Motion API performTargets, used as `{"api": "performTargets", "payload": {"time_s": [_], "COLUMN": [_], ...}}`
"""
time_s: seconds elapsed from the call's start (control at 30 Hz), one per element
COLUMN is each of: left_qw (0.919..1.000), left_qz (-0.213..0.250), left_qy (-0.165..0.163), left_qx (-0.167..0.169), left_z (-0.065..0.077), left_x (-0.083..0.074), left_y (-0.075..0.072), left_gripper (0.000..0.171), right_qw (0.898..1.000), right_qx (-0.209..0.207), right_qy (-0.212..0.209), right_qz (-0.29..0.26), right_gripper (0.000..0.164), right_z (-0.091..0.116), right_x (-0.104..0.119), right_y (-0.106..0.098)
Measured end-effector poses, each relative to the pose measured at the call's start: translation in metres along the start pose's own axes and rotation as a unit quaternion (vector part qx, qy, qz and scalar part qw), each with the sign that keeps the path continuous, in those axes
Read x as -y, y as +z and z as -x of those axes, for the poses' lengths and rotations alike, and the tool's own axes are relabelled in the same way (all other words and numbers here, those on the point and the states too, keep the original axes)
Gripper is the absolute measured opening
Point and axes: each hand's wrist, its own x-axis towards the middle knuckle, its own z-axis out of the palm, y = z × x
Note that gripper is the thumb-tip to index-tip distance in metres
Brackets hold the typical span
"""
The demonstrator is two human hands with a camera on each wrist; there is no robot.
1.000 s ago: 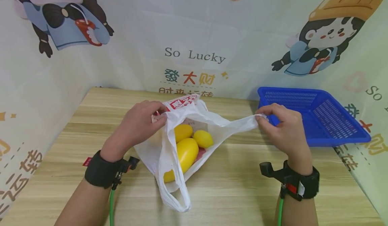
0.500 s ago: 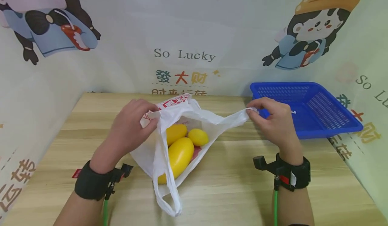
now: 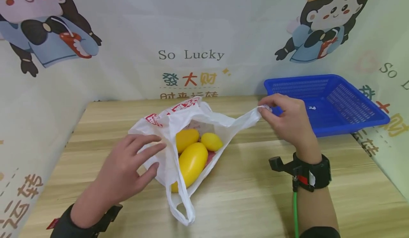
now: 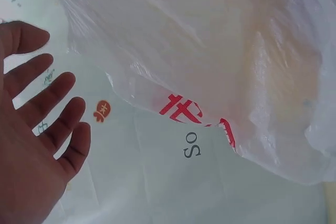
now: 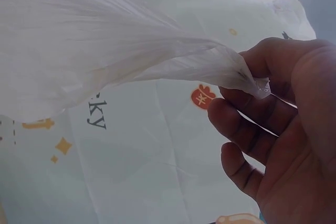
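Observation:
A white plastic bag (image 3: 163, 131) with red print lies on the table, its mouth facing up and toward me. Inside it show a large yellow mango-like fruit (image 3: 193, 161), a second yellow fruit (image 3: 186, 139) behind it and a lemon (image 3: 211, 142). My right hand (image 3: 289, 119) pinches one handle of the bag between thumb and forefinger, pulling it taut to the right; the right wrist view shows the gathered plastic in the pinch. At the bag's left side my left hand (image 3: 124, 170) has its fingers spread and holds nothing. The other handle (image 3: 183, 209) droops toward the front.
A blue plastic basket (image 3: 358, 122) with perforated sides stands at the back right, a small white scrap (image 3: 312, 107) on its floor. Behind the wooden table (image 3: 243, 199) hangs a printed cloth (image 3: 127, 53). A small red tag (image 3: 52, 223) lies at the left front.
My left hand has let go of the bag's left edge and drawn back toward me, its fingers spreading. The right hand keeps its pinch on the handle. The head view has shifted slightly.

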Motion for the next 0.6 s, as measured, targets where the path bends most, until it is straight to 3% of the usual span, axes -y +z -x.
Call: {"api": "performTargets", "payload": {"time_s": [0.2,0.33,0.5,0.6], "left_qw": [0.9979,0.9959,0.9932,0.9926], "left_qz": [0.000,-0.010,-0.030,-0.038], "left_qy": [0.018,0.049,0.081,0.082], "left_qx": [0.062,0.075,0.078,0.081], "left_z": [0.015,0.021,0.022,0.021], "left_x": [-0.015,-0.022,-0.029,-0.031], "left_y": [-0.002,0.003,0.009,0.012], "left_gripper": [0.054,0.052,0.094,0.097], "right_qw": [1.000,1.000,1.000,1.000], "right_qx": [-0.007,-0.006,-0.003,0.001], "right_qy": [0.013,0.022,0.016,0.012], "right_qz": [0.001,-0.004,-0.009,-0.013], "right_gripper": [0.011,0.010,0.009,0.009], "right_z": [0.003,0.004,0.002,0.000], "right_x": [0.001,0.003,0.005,0.006], "right_y": [-0.004,-0.003,-0.002,0.000]}}
